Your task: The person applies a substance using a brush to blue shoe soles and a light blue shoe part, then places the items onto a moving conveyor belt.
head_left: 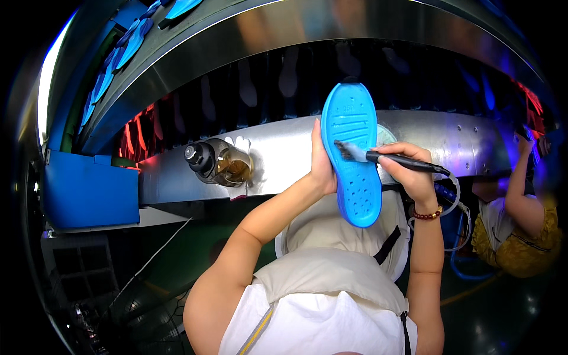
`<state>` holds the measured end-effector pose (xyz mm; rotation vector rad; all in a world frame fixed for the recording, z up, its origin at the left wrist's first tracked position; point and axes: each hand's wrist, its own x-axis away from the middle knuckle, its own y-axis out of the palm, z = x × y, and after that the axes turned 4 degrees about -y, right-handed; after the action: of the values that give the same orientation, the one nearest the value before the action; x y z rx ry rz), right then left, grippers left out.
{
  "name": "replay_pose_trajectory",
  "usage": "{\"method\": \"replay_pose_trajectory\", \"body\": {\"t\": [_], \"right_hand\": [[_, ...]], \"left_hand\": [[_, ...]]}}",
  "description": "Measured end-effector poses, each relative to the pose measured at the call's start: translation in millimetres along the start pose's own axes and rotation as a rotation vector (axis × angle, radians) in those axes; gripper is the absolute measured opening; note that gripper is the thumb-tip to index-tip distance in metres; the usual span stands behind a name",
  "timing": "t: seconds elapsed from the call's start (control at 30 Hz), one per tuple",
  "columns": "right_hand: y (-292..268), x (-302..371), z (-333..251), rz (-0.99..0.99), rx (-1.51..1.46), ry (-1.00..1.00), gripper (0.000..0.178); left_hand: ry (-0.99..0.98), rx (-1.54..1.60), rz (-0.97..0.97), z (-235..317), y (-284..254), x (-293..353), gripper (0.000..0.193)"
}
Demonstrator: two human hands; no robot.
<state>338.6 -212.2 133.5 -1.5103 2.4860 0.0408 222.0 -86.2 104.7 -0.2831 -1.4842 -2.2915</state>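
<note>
A bright blue shoe sole (361,192) stands lengthwise in front of me over the bench edge, its ridged and dimpled face toward me. My left hand (322,163) is closed on its left edge, with part of the fingers hidden behind it. In my right hand (411,171) is a brush (357,152) with a black handle, gripped between thumb and fingers. The bristles lie at the middle of the sole, apparently touching it. A pale hose (457,188) runs from the handle's end. Behind the sole, a pale green round thing (384,136) is partly hidden.
A bottle (231,165) with a black cap and brown liquid lies or stands on the metal bench (281,154). Beyond are dark slots with soles (288,71) and red glowing lights (136,136). More blue soles (133,44) are at upper left. Another person (520,219) works at right.
</note>
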Motion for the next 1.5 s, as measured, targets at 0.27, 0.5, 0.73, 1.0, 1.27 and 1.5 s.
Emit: {"method": "replay_pose_trajectory", "body": {"t": [0.27, 0.5, 0.73, 1.0, 1.27, 1.5], "right_hand": [[1, 11, 9, -0.069, -0.023, -0.093, 0.017], [-6, 23, 4, -0.208, -0.093, -0.152, 0.025], [-6, 37, 4, -0.401, -0.124, -0.187, 0.024], [-4, 36, 17, -0.236, -0.207, -0.139, 0.020], [22, 34, 21, 0.123, -0.919, 0.068, 0.017], [-7, 29, -15, -0.365, -0.196, -0.057, 0.024]], "left_hand": [[0.212, -0.016, -0.116, 13, -8, -8, 0.097], [0.311, 0.001, -0.182, 24, -10, -5, 0.093], [0.360, 0.023, -0.136, 42, -6, -1, 0.094], [0.325, -0.041, -0.222, 48, -4, 0, 0.094], [0.245, 0.146, -0.319, 9, 11, 17, 0.091], [-0.006, -0.036, -0.423, 21, -27, 8, 0.052]]}}
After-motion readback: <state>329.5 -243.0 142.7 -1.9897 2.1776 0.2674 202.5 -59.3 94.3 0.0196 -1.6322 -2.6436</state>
